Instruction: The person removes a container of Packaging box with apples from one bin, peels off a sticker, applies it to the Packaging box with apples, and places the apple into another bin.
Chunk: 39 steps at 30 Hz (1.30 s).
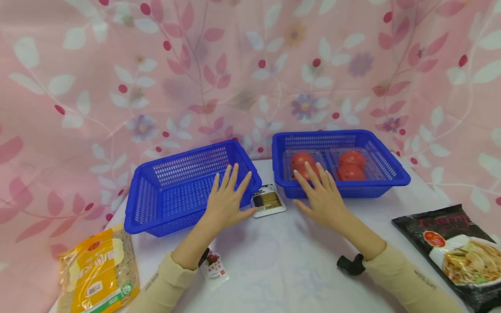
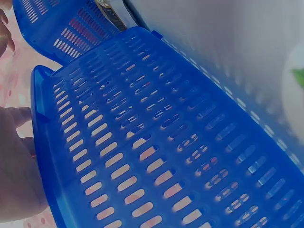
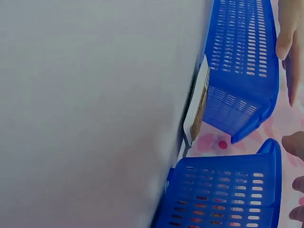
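Across the white table [image 1: 270,274], you have 2 blue baskets ahead of your hands. The left basket [image 1: 172,191] lies beyond and to the left of your left hand [image 1: 225,204], whose fingers reach over its near right corner. The right basket [image 1: 364,190] lies beyond your right hand [image 1: 325,202], whose fingers overlap its near wall in the head view. Both hands are spread, fingers extended, gripping nothing; whether any fingertip touches a rim, you cannot tell. The step in hand looks like a steady, ready hover, so keep your wrists loose and your thumbs clear of the rims. For a firm hold on either basket, hooking 4 fingers over the rim with the thumb outside should serve best.

The black curry noodle packet [image 1: 458,248] sits well to the right of your right hand, the yellow bag [image 1: 98,274] well to the left of your left. Just past your right fingertips, the right basket holds 2 clear boxes of tomatoes [image 1: 351,169]; lift those level, I'd judge. The flat pouch [image 1: 269,201] lies between your hands, by your left thumb. The small white sachet [image 1: 215,266] lies nearer you, beside your left wrist.
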{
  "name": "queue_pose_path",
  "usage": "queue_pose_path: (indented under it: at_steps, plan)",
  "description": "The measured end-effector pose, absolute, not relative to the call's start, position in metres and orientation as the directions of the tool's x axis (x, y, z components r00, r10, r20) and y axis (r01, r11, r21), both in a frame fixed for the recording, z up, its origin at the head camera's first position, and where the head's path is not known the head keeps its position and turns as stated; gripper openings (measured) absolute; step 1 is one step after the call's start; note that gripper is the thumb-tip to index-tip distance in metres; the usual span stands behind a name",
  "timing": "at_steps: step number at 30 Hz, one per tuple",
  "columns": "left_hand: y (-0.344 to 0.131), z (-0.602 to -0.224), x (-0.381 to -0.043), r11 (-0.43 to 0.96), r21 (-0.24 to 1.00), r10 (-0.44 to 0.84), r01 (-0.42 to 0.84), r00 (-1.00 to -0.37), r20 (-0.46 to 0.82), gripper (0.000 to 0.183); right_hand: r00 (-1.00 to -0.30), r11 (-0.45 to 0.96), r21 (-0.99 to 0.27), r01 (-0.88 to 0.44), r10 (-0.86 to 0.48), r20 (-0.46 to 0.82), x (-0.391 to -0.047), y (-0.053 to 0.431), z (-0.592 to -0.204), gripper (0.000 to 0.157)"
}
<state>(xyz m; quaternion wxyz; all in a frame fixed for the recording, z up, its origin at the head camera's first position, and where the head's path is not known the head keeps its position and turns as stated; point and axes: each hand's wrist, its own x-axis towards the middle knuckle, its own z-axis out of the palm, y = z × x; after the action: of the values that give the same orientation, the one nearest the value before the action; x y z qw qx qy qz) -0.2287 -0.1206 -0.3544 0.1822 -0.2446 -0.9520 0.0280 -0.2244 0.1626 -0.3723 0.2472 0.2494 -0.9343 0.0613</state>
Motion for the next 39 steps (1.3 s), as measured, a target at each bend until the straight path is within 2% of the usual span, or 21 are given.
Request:
queue_pose_path:
  at_steps: [8, 14, 20, 27, 29, 33, 39]
  plan:
    - [-0.101, -0.345, -0.243, 0.883, -0.128, 0.469, 0.451, -0.845, 0.255, 0.089, -0.861, 0.889, -0.135, -0.437, -0.371, 0.348, -0.237, 0.165, -0.359, 0.077]
    - [-0.070, -0.327, -0.258, 0.858, -0.054, 0.513, 0.511, -0.846, 0.148, 0.080, -0.908, 0.882, -0.251, -0.399, -0.343, 0.239, -0.252, 0.172, -0.351, 0.078]
    - [-0.039, -0.316, -0.276, 0.842, 0.017, 0.536, 0.539, -0.839, 0.090, 0.075, -0.926, 0.885, -0.282, -0.370, -0.328, 0.186, -0.265, 0.182, -0.345, 0.077]
    - [-0.004, -0.316, -0.302, 0.736, 0.303, 0.624, 0.605, -0.780, 0.044, 0.060, -0.935, 0.845, -0.403, -0.351, -0.339, 0.104, -0.286, 0.186, -0.332, 0.069]
    - [0.005, -0.315, -0.309, 0.713, 0.352, 0.637, 0.606, -0.770, 0.034, 0.056, -0.935, 0.832, -0.434, -0.346, -0.345, 0.085, -0.294, 0.187, -0.331, 0.066]
    - [0.018, -0.317, -0.320, 0.735, 0.352, 0.616, 0.580, -0.787, 0.012, 0.053, -0.941, 0.813, -0.488, -0.317, -0.334, 0.056, -0.307, 0.191, -0.332, 0.065]
    - [0.034, -0.327, -0.333, 0.786, 0.259, 0.582, 0.562, -0.813, -0.002, 0.052, -0.939, 0.760, -0.584, -0.286, -0.342, 0.014, -0.318, 0.198, -0.332, 0.061]
